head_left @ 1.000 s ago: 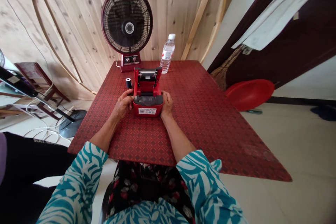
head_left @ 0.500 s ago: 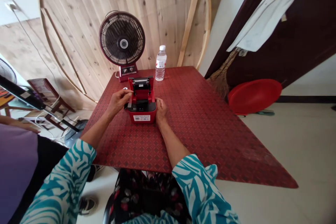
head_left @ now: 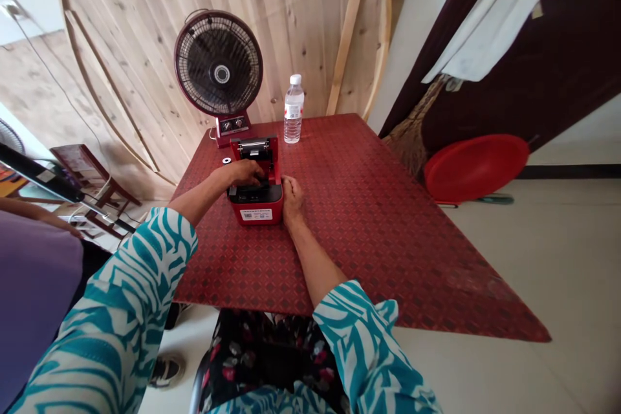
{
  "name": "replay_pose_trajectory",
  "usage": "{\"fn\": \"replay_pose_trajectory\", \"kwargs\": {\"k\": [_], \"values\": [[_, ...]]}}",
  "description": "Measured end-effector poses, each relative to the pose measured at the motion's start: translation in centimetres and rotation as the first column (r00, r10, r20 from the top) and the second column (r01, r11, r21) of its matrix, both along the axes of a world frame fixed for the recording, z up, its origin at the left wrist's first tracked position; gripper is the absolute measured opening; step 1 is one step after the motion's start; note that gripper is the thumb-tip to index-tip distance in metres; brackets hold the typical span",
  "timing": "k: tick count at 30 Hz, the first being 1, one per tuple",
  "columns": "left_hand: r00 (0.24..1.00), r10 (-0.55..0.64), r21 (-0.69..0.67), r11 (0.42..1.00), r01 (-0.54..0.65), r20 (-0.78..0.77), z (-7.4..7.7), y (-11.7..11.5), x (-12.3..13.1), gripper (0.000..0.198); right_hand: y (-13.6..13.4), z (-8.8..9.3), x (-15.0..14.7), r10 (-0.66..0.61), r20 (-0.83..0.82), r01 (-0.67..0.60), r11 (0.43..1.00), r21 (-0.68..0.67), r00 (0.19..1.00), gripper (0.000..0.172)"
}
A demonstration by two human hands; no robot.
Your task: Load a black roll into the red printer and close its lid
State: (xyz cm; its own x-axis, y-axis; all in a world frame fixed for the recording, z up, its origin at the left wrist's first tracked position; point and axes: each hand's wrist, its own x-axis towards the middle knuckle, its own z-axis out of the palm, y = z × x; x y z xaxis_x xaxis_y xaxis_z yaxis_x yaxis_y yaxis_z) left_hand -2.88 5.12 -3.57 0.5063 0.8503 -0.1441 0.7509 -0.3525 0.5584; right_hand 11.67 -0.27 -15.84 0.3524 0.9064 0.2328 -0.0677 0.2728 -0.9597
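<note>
Small red printer sits on the red diamond-pattern table, near the far left end, lid hinged up. Left hand is over the open bay, fingers curled down into it; can't tell if it grips anything. Right hand lies open against the printer's right side, touching it. A small ring-shaped part lies on the table just left of the lid. Behind the printer: a desk fan and a water bottle, both upright at the far edge. A big round wooden panel leans on the wall behind. Right side: dark door with a white cloth hung on it, a broom, and a red basin on the pale tiled floor. Another person in purple is at the left edge.
</note>
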Motion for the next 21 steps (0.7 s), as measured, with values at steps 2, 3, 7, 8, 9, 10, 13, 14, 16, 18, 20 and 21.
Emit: {"fn": "replay_pose_trajectory", "kwargs": {"k": [2,3,7,8,9,10,13,14,16,18,20,21], "values": [[1.000,0.017,-0.023,1.000,-0.018,-0.014,0.1,-0.1,0.1,0.026,-0.1,0.1,0.0,-0.004,0.010,0.004,1.000,-0.004,1.000,0.037],[1.000,0.016,-0.017,1.000,-0.017,-0.026,0.1,-0.2,0.1,0.025,-0.1,0.1,0.0,-0.006,0.014,0.006,1.000,-0.004,1.000,0.036],[0.998,-0.005,0.119,0.993,0.014,-0.069,0.2,-1.0,-0.3,0.020,-0.1,0.1,0.0,-0.006,0.013,0.006,1.000,-0.003,1.000,0.035],[0.996,-0.006,0.173,0.985,0.021,-0.088,0.3,-1.3,-0.4,0.019,0.0,0.1,0.0,-0.005,0.010,0.005,1.000,-0.003,1.000,0.034],[0.992,-0.005,0.229,0.973,0.033,-0.124,0.6,-1.7,-0.5,0.019,0.0,0.0,0.0,-0.003,0.008,0.003,1.000,-0.003,1.000,0.033],[0.984,0.002,0.283,0.958,0.049,-0.178,0.8,-2.1,-0.5,0.022,0.1,0.0,0.1,-0.001,0.006,0.001,1.000,-0.002,1.000,0.033],[0.934,0.057,0.398,0.913,0.094,-0.352,1.7,-3.8,-0.6,0.036,0.2,-0.1,0.1,-0.002,0.005,0.002,1.000,0.003,1.000,0.032],[0.923,0.071,0.416,0.904,0.101,-0.378,2.0,-4.3,-0.6,0.039,0.3,-0.2,0.1,0.000,0.004,0.000,1.000,0.003,1.000,0.032],[0.936,0.070,0.441,0.893,0.095,-0.344,2.2,-5.4,-0.9,0.039,0.3,-0.2,0.2,0.005,-0.002,-0.005,1.000,0.001,1.000,0.032],[0.983,0.056,0.482,0.876,0.036,-0.175,1.8,-6.2,-1.9,0.035,0.3,-0.3,0.2,0.012,-0.006,-0.012,1.000,0.003,1.000,0.032],[0.990,0.057,0.492,0.863,-0.112,0.127,1.0,-6.6,-3.6,0.032,0.3,-0.4,0.3,0.012,-0.010,-0.012,1.000,0.006,1.000,0.032],[0.951,0.069,0.463,0.861,-0.210,0.302,0.4,-6.7,-4.8,0.031,0.3,-0.4,0.3,0.013,-0.011,-0.013,1.000,0.007,1.000,0.032]]}}
